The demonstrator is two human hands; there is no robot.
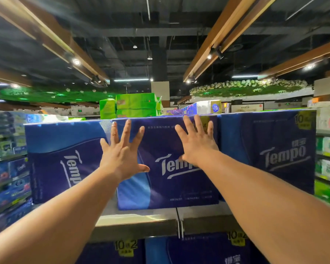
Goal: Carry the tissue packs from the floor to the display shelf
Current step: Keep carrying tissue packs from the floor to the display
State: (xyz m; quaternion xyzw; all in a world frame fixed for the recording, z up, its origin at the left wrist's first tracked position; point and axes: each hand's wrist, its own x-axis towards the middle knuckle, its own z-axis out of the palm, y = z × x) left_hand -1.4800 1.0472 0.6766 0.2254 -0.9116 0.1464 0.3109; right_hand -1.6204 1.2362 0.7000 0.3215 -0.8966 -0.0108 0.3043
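Note:
A large dark blue Tempo tissue pack (166, 185) stands upright on the top display shelf (141, 220), between two like packs, one on its left (63, 161) and one on its right (271, 149). Both my hands lie flat against the middle pack's front face with fingers spread. My left hand (122, 151) presses its upper left part. My right hand (196, 140) presses its upper right part, fingertips near the top edge. The pack's front edge sits a little back from the shelf's lip.
More blue Tempo packs (198, 248) fill the shelf below. Green tissue packs (135, 105) and a white pack (208, 106) stand behind the top row. Shelves of other tissue goods run along the left (6, 168) and right (328, 153).

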